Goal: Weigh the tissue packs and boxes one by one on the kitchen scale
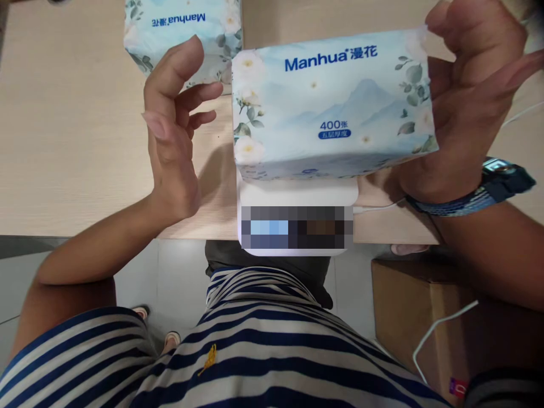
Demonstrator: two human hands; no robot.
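Observation:
A pale blue tissue pack (335, 102) with printed flowers and a mountain hangs above a flat white device with rounded corners (297, 192). My right hand (471, 96) grips the pack at its right end, though some of the fingers are hidden behind it. To the left of the pack, my left hand (174, 119) is raised with its fingers apart and curved, holding nothing. A gap separates it from the held pack. Behind my left hand lies a second, similar tissue pack (182, 39), partly covered by the fingers and cut off by the top edge.
The light wooden table (72, 124) ends in front of my body. From the white device a white cable (382, 208) runs right, behind my right wrist. The device's front panel is pixelated. A cardboard box (399, 311) stands on the floor at the lower right.

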